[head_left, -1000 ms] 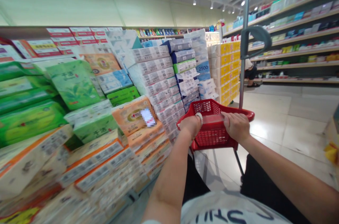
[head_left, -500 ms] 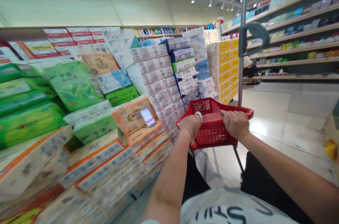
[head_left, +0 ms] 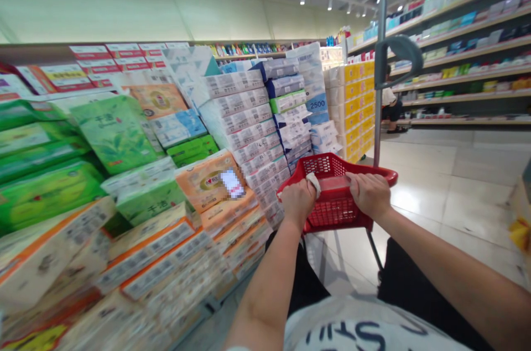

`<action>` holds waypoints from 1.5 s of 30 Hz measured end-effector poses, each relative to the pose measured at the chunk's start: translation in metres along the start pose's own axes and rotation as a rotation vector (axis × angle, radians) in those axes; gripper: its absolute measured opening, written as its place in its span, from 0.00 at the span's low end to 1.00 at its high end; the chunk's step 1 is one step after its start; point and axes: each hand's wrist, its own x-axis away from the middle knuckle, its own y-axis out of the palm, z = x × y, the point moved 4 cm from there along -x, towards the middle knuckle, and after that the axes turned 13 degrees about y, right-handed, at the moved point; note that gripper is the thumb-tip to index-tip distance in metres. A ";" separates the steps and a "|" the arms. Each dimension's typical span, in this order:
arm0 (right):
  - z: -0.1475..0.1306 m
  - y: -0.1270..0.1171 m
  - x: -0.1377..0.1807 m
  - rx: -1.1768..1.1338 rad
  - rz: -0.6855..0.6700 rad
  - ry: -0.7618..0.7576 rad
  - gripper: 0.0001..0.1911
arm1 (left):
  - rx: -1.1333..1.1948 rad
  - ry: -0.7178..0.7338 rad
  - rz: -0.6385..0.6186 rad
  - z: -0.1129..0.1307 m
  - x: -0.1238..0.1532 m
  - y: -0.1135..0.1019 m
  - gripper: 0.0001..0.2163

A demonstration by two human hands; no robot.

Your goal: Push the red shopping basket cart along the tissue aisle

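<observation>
A red plastic shopping basket on a wheeled frame stands in front of me in a store aisle. My left hand is closed on the basket's near rim at the left and has a small white thing tucked by the thumb. My right hand is closed over the rim at the right. A grey pole with a curved handle rises from the basket's far right side.
Tall stacks of packed tissue and paper rolls fill the left, close to the basket. Yellow boxes stand further on. Shelves of goods line the right wall. A person crouches far down the tiled aisle.
My left hand has slid a little toward me along the rim and the white thing shows more. The view has barely shifted.
</observation>
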 end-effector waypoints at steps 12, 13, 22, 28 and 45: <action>-0.002 -0.001 0.001 -0.013 -0.002 0.011 0.16 | 0.007 0.021 0.015 0.000 0.001 -0.001 0.17; -0.001 -0.001 0.001 -0.015 -0.002 0.011 0.16 | 0.006 0.019 0.012 0.000 0.001 -0.001 0.17; -0.003 -0.002 0.000 -0.001 0.008 0.009 0.15 | 0.002 -0.015 -0.009 0.001 0.000 -0.003 0.19; -0.002 -0.003 0.000 -0.015 0.013 0.006 0.16 | -0.003 -0.019 0.021 0.001 0.003 -0.002 0.18; -0.001 -0.003 0.001 0.008 0.010 0.001 0.16 | -0.003 -0.028 -0.151 0.002 -0.006 0.000 0.22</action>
